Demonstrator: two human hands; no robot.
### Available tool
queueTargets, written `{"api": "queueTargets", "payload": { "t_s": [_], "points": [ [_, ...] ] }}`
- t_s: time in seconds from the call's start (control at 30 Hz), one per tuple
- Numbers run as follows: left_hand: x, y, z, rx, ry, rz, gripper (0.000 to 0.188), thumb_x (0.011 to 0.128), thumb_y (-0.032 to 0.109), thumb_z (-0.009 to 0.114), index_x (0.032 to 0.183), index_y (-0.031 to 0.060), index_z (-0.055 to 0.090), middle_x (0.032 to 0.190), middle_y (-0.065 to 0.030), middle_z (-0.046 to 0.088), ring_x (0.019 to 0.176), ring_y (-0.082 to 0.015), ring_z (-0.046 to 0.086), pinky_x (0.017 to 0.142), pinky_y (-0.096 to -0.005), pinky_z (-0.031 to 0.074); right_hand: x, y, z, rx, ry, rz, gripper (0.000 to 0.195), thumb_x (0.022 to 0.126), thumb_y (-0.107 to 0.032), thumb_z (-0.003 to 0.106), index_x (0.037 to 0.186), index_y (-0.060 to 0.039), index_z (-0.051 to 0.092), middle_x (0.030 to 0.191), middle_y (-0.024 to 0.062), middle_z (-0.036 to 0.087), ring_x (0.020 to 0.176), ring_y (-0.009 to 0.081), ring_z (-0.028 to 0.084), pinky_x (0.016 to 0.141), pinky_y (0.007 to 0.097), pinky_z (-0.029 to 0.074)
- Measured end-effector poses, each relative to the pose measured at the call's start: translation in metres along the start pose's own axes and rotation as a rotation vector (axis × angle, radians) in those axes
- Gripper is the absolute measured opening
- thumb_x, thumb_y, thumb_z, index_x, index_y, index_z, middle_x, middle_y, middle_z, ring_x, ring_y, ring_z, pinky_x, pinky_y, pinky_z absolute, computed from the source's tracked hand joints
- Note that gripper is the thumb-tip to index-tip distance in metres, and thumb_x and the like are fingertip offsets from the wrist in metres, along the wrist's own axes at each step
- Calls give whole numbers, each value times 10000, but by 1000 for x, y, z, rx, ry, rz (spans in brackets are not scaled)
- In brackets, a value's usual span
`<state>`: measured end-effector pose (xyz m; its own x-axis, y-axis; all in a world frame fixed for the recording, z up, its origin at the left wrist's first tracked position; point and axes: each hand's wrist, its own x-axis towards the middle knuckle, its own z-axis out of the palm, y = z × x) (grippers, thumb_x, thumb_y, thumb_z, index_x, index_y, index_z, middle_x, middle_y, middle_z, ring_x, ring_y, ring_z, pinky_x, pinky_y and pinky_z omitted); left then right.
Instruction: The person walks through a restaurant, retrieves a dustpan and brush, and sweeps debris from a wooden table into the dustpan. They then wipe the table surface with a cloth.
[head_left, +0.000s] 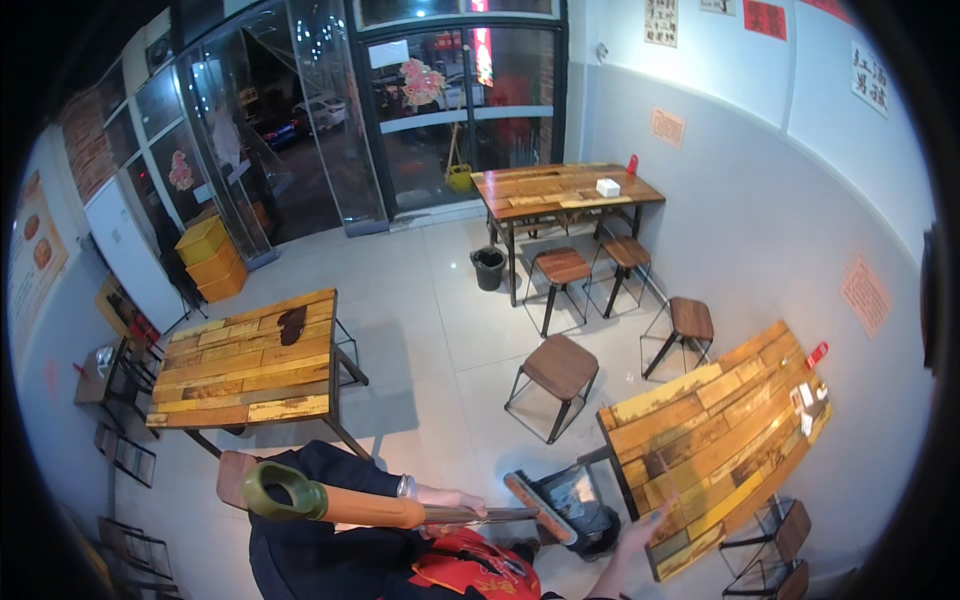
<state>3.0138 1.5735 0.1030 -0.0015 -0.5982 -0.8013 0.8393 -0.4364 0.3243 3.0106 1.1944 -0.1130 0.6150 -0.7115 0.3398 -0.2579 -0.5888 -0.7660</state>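
Note:
My left hand (456, 501), with a bracelet at the wrist, grips the metal pole of a broom (375, 512). The pole's orange sleeve and green looped end point toward the left of the view. The bristled broom head is low down beside a black dustpan (576, 491), which has some pale matter in it. My right hand (643, 529) is at the near left edge of the right wooden table (712, 442). Its fingers are blurred, and a faint thin streak crosses the tabletop beside them. Whether it holds anything is unclear.
Wooden-topped stools (561, 367) with metal legs stand ahead. A left table (247, 367) bears a dark cloth (292, 324). Near the far table (540, 184) is a black bin (489, 268). Orange and yellow crates (214, 259) are by the glass door.

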Motion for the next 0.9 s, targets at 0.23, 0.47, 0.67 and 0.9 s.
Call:
{"api": "queueTargets", "payload": {
  "t_s": [0.23, 0.47, 0.67, 0.9],
  "points": [
    [11, 6, 4, -44, 83, 0, 427, 816, 442, 433, 773, 20, 482, 535, -85, 448, 392, -166, 432, 340, -255, 321, 132, 109, 1, -273, 38, 659, 491, 839, -79, 451, 1277, -30, 235, 1130, 256, 474, 1011, 378, 507, 846, 401, 423],
    [16, 13, 14, -106, 148, 2, 436, 815, 448, 430, 759, 19, 484, 529, -84, 445, 388, -166, 430, 331, -255, 313, 127, 80, 57, -224, -183, 665, 551, 823, -93, 483, 1288, -37, 193, 1112, 264, 483, 986, 380, 525, 841, 412, 430],
    [22, 14, 19, -145, 144, 52, 418, 829, 417, 380, 840, 10, 470, 535, -81, 419, 358, -168, 373, 309, -260, 271, -20, -11, 93, -149, -495, 558, 605, 809, -106, 511, 1297, -44, 158, 1096, 271, 491, 964, 383, 539, 837, 421, 436],
    [7, -7, 18, -334, 9, 127, 425, 825, 408, 374, 878, -5, 463, 541, -91, 417, 355, -171, 364, 311, -263, 274, -86, -39, 57, 256, -589, -105, 646, 770, -155, 501, 1281, 62, 169, 861, 320, 552, 819, 456, 547, 733, 459, 438]
  ]
}}
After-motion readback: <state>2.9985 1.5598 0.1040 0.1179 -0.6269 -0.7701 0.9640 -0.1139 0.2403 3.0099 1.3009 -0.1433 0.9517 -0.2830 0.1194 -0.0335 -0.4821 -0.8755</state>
